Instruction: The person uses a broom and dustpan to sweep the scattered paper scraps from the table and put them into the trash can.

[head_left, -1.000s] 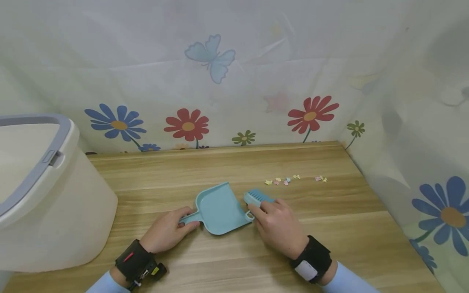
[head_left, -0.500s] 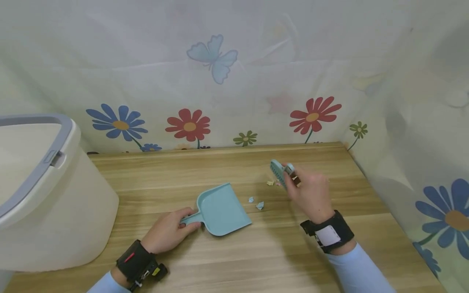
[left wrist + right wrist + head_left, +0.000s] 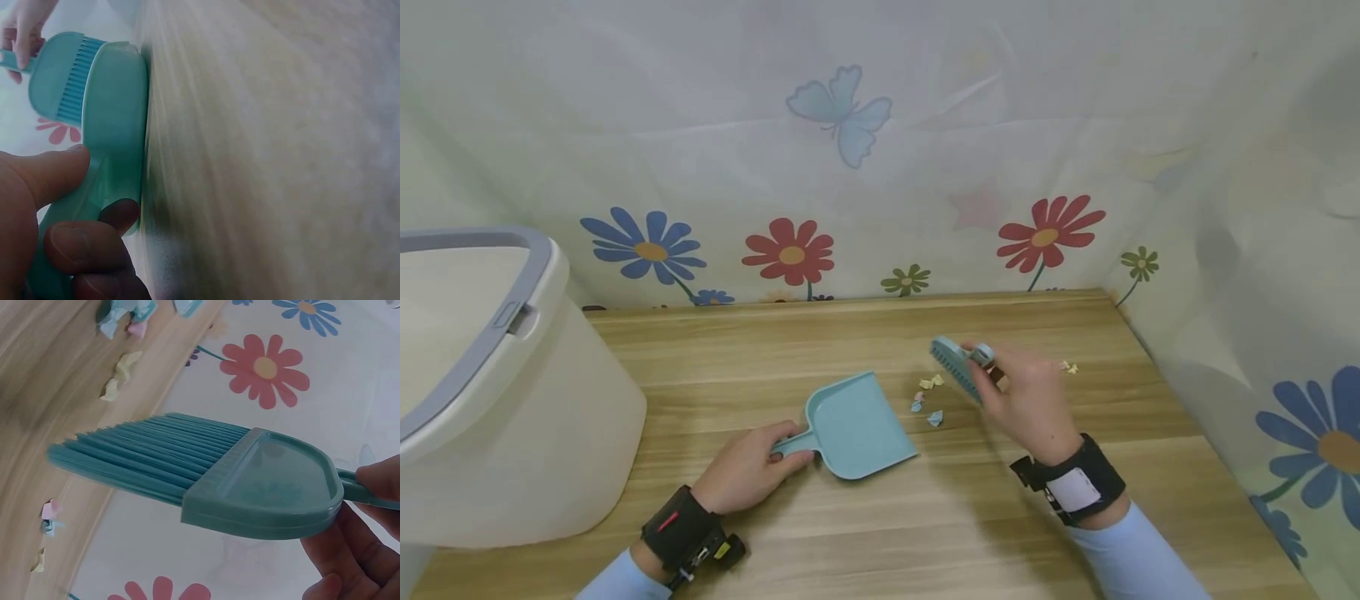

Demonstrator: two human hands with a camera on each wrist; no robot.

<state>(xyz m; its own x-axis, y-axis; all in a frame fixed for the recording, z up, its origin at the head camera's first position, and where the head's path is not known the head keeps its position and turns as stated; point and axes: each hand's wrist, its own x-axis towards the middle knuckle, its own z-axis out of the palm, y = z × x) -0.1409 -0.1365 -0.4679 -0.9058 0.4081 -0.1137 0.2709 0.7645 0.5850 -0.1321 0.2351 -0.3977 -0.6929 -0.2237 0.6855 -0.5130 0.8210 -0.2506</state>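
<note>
A light blue dustpan (image 3: 859, 429) lies on the wooden table, its wide lip facing right. My left hand (image 3: 747, 471) grips its short handle; in the left wrist view the thumb (image 3: 53, 172) and curled fingers wrap the handle. To the right, my right hand (image 3: 1030, 400) holds a matching hand brush (image 3: 953, 365) by its handle. The right wrist view shows the brush's ribbed blue bristles (image 3: 156, 450) angled toward the tabletop. Between brush and dustpan lip lie several small paper scraps (image 3: 935, 417), blue, pink and yellow. More yellow scraps (image 3: 1071, 367) lie beyond the right hand.
A large white bin (image 3: 572, 400) with a grey-blue rim stands on the left side of the table (image 3: 760, 342). Behind the table hangs a white curtain (image 3: 700, 158) printed with flowers and a butterfly, and it continues along the right side.
My right hand moved from beside the dustpan lip out to the right, then slightly back left with the brush. Scraps have shifted left and nearer the dustpan. The left hand and dustpan stayed put.
</note>
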